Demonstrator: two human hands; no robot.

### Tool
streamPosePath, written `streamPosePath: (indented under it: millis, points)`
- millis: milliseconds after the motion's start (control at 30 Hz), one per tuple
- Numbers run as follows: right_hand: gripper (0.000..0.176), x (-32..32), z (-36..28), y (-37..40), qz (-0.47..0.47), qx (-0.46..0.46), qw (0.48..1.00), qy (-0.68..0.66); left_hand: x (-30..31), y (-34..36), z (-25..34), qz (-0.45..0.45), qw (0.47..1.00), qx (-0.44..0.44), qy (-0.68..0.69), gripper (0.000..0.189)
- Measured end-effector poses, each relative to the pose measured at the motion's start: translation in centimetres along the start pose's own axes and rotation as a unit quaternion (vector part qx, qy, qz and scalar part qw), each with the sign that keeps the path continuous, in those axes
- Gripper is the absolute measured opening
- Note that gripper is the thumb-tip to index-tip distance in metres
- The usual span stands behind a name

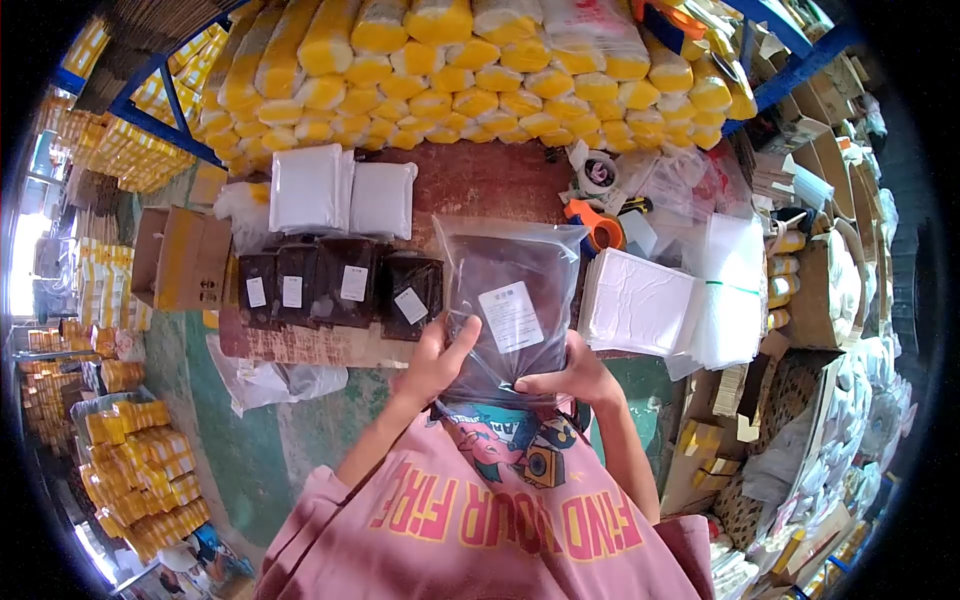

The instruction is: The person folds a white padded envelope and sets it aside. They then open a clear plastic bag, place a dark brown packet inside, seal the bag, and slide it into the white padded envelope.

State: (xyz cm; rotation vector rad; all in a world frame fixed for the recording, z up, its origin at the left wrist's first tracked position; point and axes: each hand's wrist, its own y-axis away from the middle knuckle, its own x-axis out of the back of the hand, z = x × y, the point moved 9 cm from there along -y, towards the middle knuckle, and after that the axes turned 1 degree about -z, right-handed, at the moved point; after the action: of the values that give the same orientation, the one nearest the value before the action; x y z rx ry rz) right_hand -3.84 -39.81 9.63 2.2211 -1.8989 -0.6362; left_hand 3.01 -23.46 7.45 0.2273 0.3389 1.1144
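Between my two hands is a dark flat pack in a clear plastic bag (470, 360), with a white printed label on its front. My left hand (435, 355) grips its left side, thumb lying on the front. At the lower right, my right hand (580, 375) pinches the bag, thumb pressed on the plastic. The bag's loose clear edge stands above the dark contents. Just left of it lies a dark labelled pack (425, 275) on the table. To the right rests a stack of white flat packs (635, 300).
More dark labelled packs (340, 305) and white packs (310, 190) sit on the red table (480, 180). An orange tape dispenser (603, 230) lies behind the white stack. Yellow-and-white rolls (440, 60) are piled at the back. A cardboard box (190, 255) stands left.
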Motion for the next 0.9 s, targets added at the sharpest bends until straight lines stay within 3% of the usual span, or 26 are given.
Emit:
streamPosePath:
  millis: [33, 167, 267, 433, 567, 667, 700, 800, 867, 900]
  points:
    - [0.057, 0.0, -0.1, 0.0, -0.01, 0.001, 1.0, 0.028, -0.4, 0.0, -0.4, -0.01, 0.997, 0.006, 0.072, 0.044]
    - [0.054, -0.3, 0.6, 0.1, -0.01, -0.026, 1.0, 0.013, -1.0, 0.5, 0.5, -0.06, 0.995, 0.0, 0.075, 0.049]
    - [0.059, -0.5, 1.5, 0.7, 0.038, -0.065, 0.997, -0.007, -1.2, 0.9, 0.9, -0.068, 0.995, 0.016, 0.071, 0.048]
    - [0.049, -1.0, 1.6, 1.1, 0.092, -0.089, 0.987, -0.093, -1.5, 0.6, 0.3, -0.043, 0.993, 0.055, 0.091, 0.036]
    - [0.041, -1.5, 3.1, 0.8, 0.061, -0.148, 0.969, -0.189, -1.5, 0.8, -3.0, -0.043, 0.969, 0.191, 0.148, 0.027]
    - [0.031, -1.2, 4.1, 1.1, 0.155, -0.185, 0.948, -0.209, -1.2, 1.5, -6.3, -0.048, 0.924, 0.316, 0.21, 0.031]
    - [0.023, -0.7, 4.6, 2.3, 0.211, -0.274, 0.926, -0.15, -1.2, 1.9, -6.8, -0.048, 0.91, 0.348, 0.222, 0.032]
    - [0.018, -0.5, 6.7, 2.1, 0.164, -0.28, 0.939, -0.114, -0.8, 2.0, -6.1, -0.138, 0.953, 0.242, 0.119, 0.03]
    - [0.02, -0.6, 5.9, 1.9, 0.139, -0.254, 0.951, -0.104, -1.6, 3.0, -2.6, -0.078, 0.946, 0.29, 0.119, 0.032]
    - [0.019, -0.7, 5.8, 1.9, 0.122, -0.249, 0.955, -0.107, -1.5, 2.8, -5.1, -0.084, 0.938, 0.304, 0.141, 0.033]
